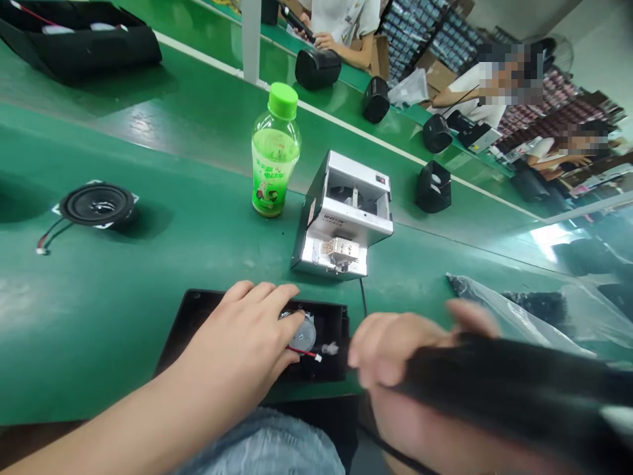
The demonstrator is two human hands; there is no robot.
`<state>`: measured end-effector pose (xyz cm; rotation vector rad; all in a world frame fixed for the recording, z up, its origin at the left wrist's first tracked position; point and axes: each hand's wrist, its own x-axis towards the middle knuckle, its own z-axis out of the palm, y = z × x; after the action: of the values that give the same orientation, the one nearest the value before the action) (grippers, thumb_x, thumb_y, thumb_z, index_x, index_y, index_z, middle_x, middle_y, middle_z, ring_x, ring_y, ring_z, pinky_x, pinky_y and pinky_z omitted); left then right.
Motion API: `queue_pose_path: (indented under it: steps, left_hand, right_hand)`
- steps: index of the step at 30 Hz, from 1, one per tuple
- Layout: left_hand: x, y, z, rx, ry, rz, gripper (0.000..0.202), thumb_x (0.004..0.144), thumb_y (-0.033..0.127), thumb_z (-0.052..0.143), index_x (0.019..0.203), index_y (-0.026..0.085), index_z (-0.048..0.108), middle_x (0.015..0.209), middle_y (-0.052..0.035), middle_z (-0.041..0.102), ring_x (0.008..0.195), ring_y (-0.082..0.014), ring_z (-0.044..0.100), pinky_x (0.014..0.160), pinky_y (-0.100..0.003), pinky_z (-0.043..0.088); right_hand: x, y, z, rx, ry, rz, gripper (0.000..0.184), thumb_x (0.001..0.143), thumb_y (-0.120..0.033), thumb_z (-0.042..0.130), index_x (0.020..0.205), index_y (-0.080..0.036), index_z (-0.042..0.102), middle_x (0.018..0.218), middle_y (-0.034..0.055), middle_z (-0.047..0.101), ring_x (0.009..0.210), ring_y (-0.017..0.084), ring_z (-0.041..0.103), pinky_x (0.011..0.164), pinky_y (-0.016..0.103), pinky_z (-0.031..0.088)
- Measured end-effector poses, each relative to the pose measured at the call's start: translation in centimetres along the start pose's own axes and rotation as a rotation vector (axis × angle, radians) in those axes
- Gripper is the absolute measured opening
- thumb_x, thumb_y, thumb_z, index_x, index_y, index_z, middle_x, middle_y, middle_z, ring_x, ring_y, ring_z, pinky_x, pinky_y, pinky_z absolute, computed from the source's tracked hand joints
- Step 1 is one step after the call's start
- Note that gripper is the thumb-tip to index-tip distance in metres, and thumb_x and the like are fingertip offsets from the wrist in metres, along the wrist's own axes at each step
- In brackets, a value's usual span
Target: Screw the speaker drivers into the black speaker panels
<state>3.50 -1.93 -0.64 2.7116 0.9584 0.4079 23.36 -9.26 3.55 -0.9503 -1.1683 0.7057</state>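
My left hand [262, 323] reaches into a black speaker housing [198, 305], its fingers curled around a round speaker [304, 333] with its silver magnet facing up. A red and black wire with a small white plug [317, 358] trails from that speaker. My right hand [390, 349], blurred, is closed around a black electric screwdriver [475, 369] lying nearly level. Its tip [330, 348] points left over the housing, close to the speaker; whether it touches anything I cannot tell. A grey screw feeder [346, 218] stands just behind the housing.
A green-capped bottle [275, 155] stands left of the feeder. Another loose speaker [97, 203] lies at left, near a black casing [84, 46]. Clear plastic bags [519, 316] lie at right. Across the bench, people work among black speaker boxes [319, 68].
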Motion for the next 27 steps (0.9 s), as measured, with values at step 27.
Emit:
queue_pose_path:
  steps: [27]
  left_hand:
    - [-4.1, 3.2, 2.7, 0.071, 0.187, 0.247, 0.036, 0.115, 0.026, 0.048, 0.125, 0.022, 0.082, 0.14, -0.0051, 0.081, 0.123, -0.0237, 0.075, 0.114, -0.043, 0.045]
  right_hand:
    - [9.1, 0.4, -0.4, 0.006, 0.061, -0.034, 0.068, 0.094, -0.092, 0.047, 0.128, -0.039, 0.072, 0.066, -0.0048, 0.063, 0.047, 0.018, 0.057, 0.056, 0.038, 0.057]
